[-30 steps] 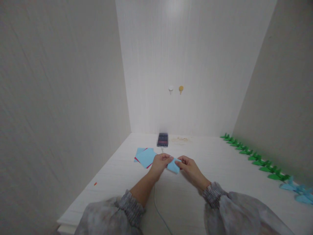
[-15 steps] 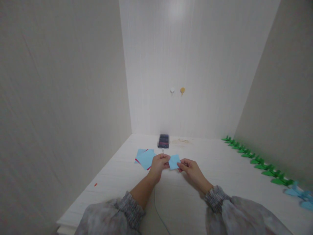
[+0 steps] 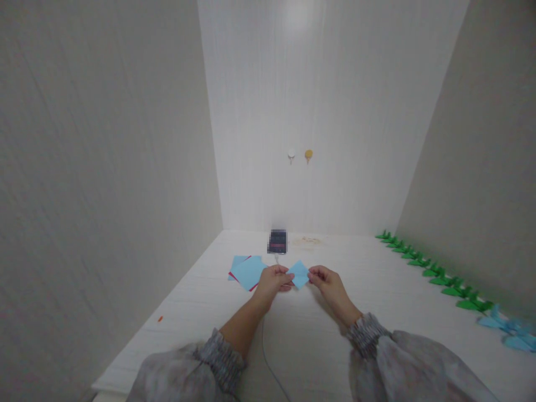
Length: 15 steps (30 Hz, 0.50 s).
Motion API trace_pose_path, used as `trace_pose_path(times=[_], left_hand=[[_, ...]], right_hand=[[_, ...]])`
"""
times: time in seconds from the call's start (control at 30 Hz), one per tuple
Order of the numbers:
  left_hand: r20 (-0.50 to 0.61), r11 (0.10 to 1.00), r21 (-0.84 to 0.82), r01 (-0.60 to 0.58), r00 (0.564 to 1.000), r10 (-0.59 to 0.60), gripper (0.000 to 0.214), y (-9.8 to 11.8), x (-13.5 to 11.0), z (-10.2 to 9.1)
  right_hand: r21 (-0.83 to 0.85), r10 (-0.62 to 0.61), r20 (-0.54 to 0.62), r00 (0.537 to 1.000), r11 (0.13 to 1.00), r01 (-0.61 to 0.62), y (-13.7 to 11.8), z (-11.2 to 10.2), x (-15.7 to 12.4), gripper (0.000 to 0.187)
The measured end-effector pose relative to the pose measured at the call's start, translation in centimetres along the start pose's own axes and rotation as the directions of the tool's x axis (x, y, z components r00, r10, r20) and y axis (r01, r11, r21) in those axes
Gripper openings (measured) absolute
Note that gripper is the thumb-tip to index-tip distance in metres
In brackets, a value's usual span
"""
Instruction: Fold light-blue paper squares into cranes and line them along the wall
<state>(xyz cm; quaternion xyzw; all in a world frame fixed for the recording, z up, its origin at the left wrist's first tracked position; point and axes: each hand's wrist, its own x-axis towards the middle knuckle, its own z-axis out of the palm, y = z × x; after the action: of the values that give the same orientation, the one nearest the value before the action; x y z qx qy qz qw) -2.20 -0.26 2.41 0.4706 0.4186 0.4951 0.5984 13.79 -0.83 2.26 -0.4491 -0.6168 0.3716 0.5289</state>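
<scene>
Between my two hands, above the table, is a small square of light blue paper [image 3: 300, 274], turned so that one corner points up. My left hand [image 3: 272, 283] pinches its left corner between thumb and fingers. At the opposite corner, my right hand [image 3: 329, 285] pinches the paper with thumb and forefinger. Just left of my left hand lie larger light blue paper sheets [image 3: 249, 271], with red paper edges showing among them. My left hand overlaps the right end of these sheets.
A phone [image 3: 277, 241] with a blurred screen lies near the back wall, and a cable [image 3: 268, 357] runs from it toward me. Folded green paper figures [image 3: 435, 273] line the right wall, with light blue ones [image 3: 519, 338] nearer me. An orange scrap [image 3: 160, 319] lies at left.
The small blue paper has turned in my hands, so a corner now points up. My right hand has shifted its pinch to the paper's right corner. The view has moved slightly.
</scene>
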Motion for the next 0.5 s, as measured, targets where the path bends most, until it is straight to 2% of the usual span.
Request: trace_pose_path(times=[0.17,0.27,0.37,0.5], left_hand=[[0.047,0.998,0.067,0.014,0.999,-0.017,0.031,-0.3,0.2,0.0],[0.052,0.999,0.029,0.022,0.998,-0.024,0.032,-0.3,0.3,-0.2],[0.052,1.0,-0.022,0.005,0.999,-0.004,0.032,-0.3,0.3,-0.3],[0.047,0.999,-0.044,0.002,0.999,0.0,0.031,-0.2,0.2,-0.3]], right_hand=[[0.028,-0.011,0.004,1.0,1.0,0.011,-0.5,0.3,-0.1,0.013],[0.118,0.02,-0.005,1.0,0.993,-0.02,-0.8,0.5,-0.2,0.019],[0.216,0.063,0.043,0.997,0.974,-0.071,-1.1,0.8,-0.4,0.027],[0.232,0.078,0.099,0.992,0.968,-0.099,-1.6,0.9,-0.7,0.025]])
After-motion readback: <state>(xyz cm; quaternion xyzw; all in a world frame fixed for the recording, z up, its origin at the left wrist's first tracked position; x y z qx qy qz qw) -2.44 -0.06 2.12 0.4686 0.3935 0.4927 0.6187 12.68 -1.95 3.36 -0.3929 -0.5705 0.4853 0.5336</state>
